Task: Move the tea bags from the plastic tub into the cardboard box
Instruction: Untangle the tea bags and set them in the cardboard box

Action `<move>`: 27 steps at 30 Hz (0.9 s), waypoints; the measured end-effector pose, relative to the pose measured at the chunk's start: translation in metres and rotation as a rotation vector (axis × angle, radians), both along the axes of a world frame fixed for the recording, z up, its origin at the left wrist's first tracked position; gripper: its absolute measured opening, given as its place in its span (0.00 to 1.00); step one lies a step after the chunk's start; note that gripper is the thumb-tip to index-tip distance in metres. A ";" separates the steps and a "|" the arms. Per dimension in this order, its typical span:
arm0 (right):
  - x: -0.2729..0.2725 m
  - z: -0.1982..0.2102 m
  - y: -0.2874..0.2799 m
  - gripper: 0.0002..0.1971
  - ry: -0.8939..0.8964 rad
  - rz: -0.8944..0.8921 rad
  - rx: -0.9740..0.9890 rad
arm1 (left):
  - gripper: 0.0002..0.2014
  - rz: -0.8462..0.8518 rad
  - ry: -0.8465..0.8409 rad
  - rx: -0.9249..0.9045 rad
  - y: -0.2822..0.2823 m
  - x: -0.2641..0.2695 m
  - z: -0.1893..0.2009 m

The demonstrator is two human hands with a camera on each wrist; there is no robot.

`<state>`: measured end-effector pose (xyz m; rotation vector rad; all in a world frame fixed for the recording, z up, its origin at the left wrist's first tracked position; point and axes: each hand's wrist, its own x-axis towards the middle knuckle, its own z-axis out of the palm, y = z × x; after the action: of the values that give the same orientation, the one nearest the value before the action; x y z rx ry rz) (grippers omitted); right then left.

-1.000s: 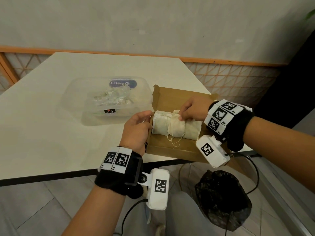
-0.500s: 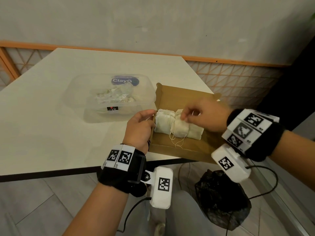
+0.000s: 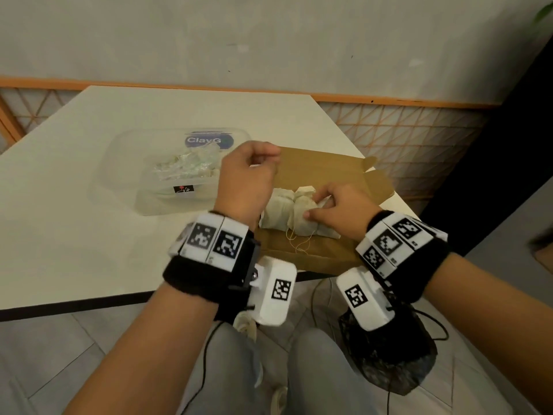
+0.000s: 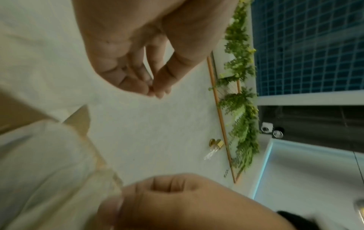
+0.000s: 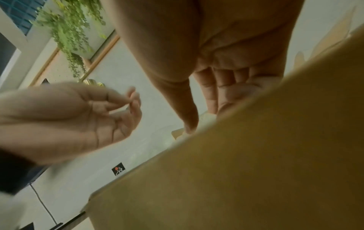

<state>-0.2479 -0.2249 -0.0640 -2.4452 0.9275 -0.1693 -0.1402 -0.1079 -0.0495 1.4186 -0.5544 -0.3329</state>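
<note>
You are between placings, by my reading: some bags are already in the box and more wait in the tub, so the next move calls for your left hand to reach back to the left and down into the tub for another. Starting at the left, the clear, shallow plastic tub [image 3: 176, 172] with the blue oval label sits on the pale tabletop [image 3: 74, 223], and a small heap of crinkled, clear-wrapped tea bags [image 3: 187, 167] lies in it, well left of where the hands work. Your left hand [image 3: 247, 181] hangs in the air between the tub and the box, above the box's left edge; its fingers are curled, thumb tip meeting the fingertips [image 4: 157, 91] in a pinch. Whether a thread is caught there I cannot tell, since nothing shows clearly between them. Just right of it lies the flat brown cardboard box [image 3: 326, 175], flaps open, near the table's front edge. Inside rest the cream cloth tea bags [image 3: 287, 214] side by side, their loose strings trailing toward you. Your right hand [image 3: 338, 209] lies on their right end, thumb and fingers bent onto the cloth, pinching and steadying the bundle in the box.
</note>
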 end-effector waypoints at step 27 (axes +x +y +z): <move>-0.031 0.016 -0.016 0.04 -0.133 -0.026 0.552 | 0.06 -0.610 -0.025 1.182 -0.051 0.002 0.021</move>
<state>-0.2790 -0.2409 -0.0476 -1.8903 0.8171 -0.0707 -0.1378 -0.1593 -0.0284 2.3504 -0.8659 -1.2803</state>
